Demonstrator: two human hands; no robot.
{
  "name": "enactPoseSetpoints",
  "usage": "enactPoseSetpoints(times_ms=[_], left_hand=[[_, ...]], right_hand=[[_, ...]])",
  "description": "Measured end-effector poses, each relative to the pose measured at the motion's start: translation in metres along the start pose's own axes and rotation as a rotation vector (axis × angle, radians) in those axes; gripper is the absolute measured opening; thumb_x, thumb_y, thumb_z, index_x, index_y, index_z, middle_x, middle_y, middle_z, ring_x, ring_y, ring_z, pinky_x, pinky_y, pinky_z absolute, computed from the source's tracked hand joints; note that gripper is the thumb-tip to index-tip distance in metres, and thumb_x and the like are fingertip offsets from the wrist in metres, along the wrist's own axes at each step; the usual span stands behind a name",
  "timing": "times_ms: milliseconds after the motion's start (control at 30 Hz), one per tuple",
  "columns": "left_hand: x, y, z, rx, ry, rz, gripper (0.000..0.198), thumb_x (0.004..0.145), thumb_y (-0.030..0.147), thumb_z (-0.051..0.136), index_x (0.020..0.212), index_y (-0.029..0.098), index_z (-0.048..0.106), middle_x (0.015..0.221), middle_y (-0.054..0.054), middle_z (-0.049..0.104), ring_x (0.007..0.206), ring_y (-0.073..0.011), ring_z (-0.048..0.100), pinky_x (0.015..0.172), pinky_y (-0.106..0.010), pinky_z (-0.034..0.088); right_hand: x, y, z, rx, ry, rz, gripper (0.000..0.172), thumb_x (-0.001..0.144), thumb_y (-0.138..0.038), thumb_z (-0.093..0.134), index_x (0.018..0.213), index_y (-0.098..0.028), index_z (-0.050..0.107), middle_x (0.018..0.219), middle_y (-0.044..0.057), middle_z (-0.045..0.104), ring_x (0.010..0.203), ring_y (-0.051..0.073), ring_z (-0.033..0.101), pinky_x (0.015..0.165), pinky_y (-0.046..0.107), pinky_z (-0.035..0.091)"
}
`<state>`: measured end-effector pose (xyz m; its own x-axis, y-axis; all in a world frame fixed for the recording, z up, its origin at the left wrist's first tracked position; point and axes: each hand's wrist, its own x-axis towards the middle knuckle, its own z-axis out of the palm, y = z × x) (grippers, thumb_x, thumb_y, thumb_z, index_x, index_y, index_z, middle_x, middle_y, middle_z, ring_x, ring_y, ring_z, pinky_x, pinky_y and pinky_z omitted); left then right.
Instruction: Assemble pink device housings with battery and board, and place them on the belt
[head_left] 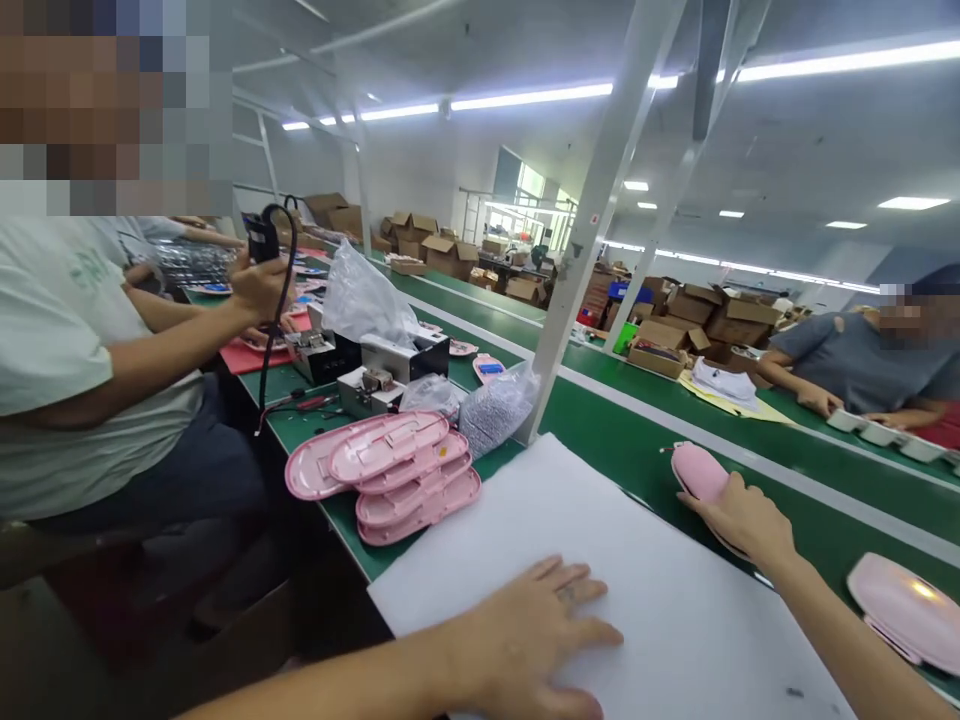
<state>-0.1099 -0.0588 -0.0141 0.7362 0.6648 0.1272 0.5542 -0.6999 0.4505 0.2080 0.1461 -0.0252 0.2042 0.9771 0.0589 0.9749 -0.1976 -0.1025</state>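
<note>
My left hand (544, 640) rests with spread fingers on a large white sheet (517, 530) that covers the near part of the bench. Out to the right, my right hand (750, 520) is closed around a pink oval plastic shell (699, 470) on the green surface, beyond the sheet's edge. A short wire end sticks out at the shell's far tip. Farther right lies another pink oval shell (911, 608), smooth side up. Left of the sheet, several pink oval shells (420, 480) are stacked unevenly, with their hollow insides facing up.
A co-worker (90, 360) at left holds a black handheld device (262, 238) with a cable. Metal-and-black boxes (405, 355) and a bag of small grey pieces (495, 410) stand behind the stack. A white post (585, 230) rises beside the sheet. Another person (870, 360) sits across, near white trays (877, 432).
</note>
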Motion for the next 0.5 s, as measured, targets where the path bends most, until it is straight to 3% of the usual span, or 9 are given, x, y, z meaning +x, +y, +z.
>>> enactPoseSetpoints(times_ms=[133,233,300,367,433,500], left_hand=[[0.004,-0.037,0.038,0.176,0.05,0.085,0.04,0.099,0.037,0.031,0.135,0.031,0.047,0.151,-0.007,0.039,0.139,-0.0278,0.035,0.115,-0.048,0.03],[0.01,-0.059,0.065,0.308,0.142,0.135,0.039,0.099,0.038,0.031,0.134,0.034,0.047,0.149,-0.005,0.041,0.137,-0.0271,0.039,0.114,-0.046,0.034],[0.011,-0.061,0.071,0.353,0.182,0.143,0.038,0.099,0.037,0.033,0.133,0.034,0.049,0.147,-0.004,0.044,0.135,-0.0264,0.042,0.113,-0.044,0.035],[0.01,-0.056,0.065,0.37,0.186,0.14,0.037,0.099,0.037,0.033,0.131,0.032,0.051,0.145,-0.005,0.046,0.134,-0.0265,0.044,0.111,-0.044,0.037],[0.008,-0.048,0.054,0.365,0.158,0.128,0.037,0.099,0.038,0.032,0.13,0.031,0.051,0.144,-0.006,0.047,0.134,-0.0274,0.044,0.111,-0.045,0.037],[0.006,-0.039,0.044,0.345,0.127,0.108,0.038,0.099,0.037,0.031,0.131,0.03,0.049,0.145,-0.008,0.046,0.134,-0.0278,0.042,0.111,-0.046,0.036]], right_hand=[[0.043,-0.003,0.025,0.09,-0.045,0.123,0.094,0.073,-0.078,0.04,0.125,0.0,0.049,0.11,0.03,0.058,0.103,0.045,0.057,0.082,0.05,0.044],[0.033,-0.008,0.021,0.062,0.192,0.063,0.098,0.074,-0.077,0.04,0.136,-0.001,0.038,0.118,0.033,0.053,0.11,0.048,0.053,0.085,0.055,0.043],[0.004,-0.013,0.014,0.08,0.268,-0.1,0.089,0.079,-0.07,0.039,0.14,-0.006,0.036,0.125,0.029,0.052,0.115,0.044,0.052,0.088,0.054,0.045],[-0.038,-0.009,0.014,0.154,0.193,-0.306,0.073,0.084,-0.063,0.036,0.138,-0.015,0.042,0.132,0.019,0.053,0.12,0.036,0.052,0.092,0.051,0.048],[-0.085,0.008,0.025,0.207,0.078,-0.487,0.063,0.085,-0.061,0.04,0.133,-0.023,0.051,0.134,0.012,0.055,0.12,0.031,0.055,0.096,0.048,0.049],[-0.125,0.037,0.045,0.218,0.027,-0.569,0.053,0.082,-0.058,0.046,0.125,-0.03,0.06,0.132,0.008,0.058,0.115,0.032,0.059,0.096,0.05,0.051]])
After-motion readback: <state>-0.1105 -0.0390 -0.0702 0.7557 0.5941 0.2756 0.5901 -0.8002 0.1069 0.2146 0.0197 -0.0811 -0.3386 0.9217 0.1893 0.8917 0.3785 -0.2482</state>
